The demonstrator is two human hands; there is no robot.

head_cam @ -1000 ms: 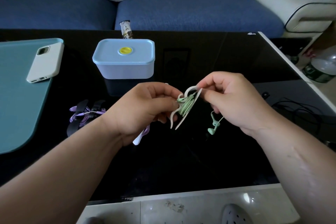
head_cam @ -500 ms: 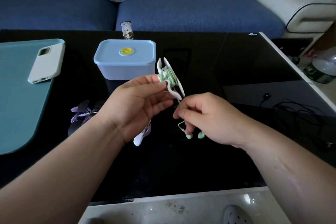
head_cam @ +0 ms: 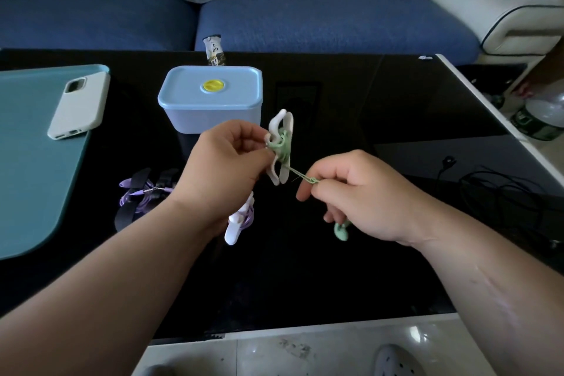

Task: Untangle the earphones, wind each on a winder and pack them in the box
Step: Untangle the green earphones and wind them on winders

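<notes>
Green earphones (head_cam: 283,148): mostly wound on the white winder (head_cam: 280,122) our left hand (head_cam: 222,162) pinches above the surface (head_cam: 335,268). Our right hand (head_cam: 366,195) pinches the taut tail. A purple set (head_cam: 247,217) lies wound. Packing the lidded box (head_cam: 210,107) remains, we judge.

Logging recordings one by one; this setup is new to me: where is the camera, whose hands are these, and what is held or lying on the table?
No machine: one camera worn on a person's head looks down at their bare hands. The left hand holds a white winder wrapped in green earphone cord; the right hand pinches that cord's loose end, a green earbud hanging below it. On the black table sit a closed blue box, a white phone on a teal mat, purple earphones on winders, and a black cable.
</notes>
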